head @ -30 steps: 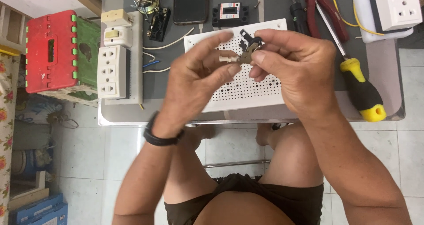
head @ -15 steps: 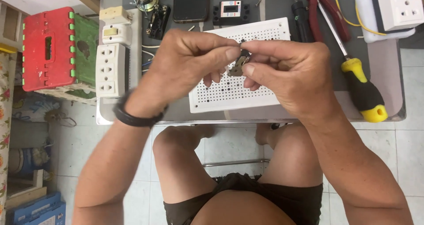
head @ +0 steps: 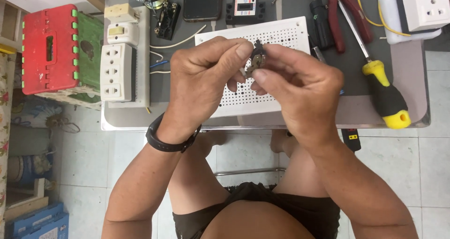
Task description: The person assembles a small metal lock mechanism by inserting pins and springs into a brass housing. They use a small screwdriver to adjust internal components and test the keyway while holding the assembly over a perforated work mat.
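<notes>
Both hands, left hand [head: 206, 82] and right hand [head: 300, 86], pinched a small metal-and-plastic electrical part [head: 257, 60] by its edges above the perforated white panel [head: 281, 35]; it looked light, rigid.

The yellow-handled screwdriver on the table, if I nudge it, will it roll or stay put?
The screwdriver would probably roll a little, since its yellow and black handle looks rounded. It lies near the table edge, so a sideways push might send it off. The thick handle likely outweighs the thin shaft, so it should pivot there.

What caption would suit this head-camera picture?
Left hand and right hand pinch a small metal part above a perforated white board.
</notes>
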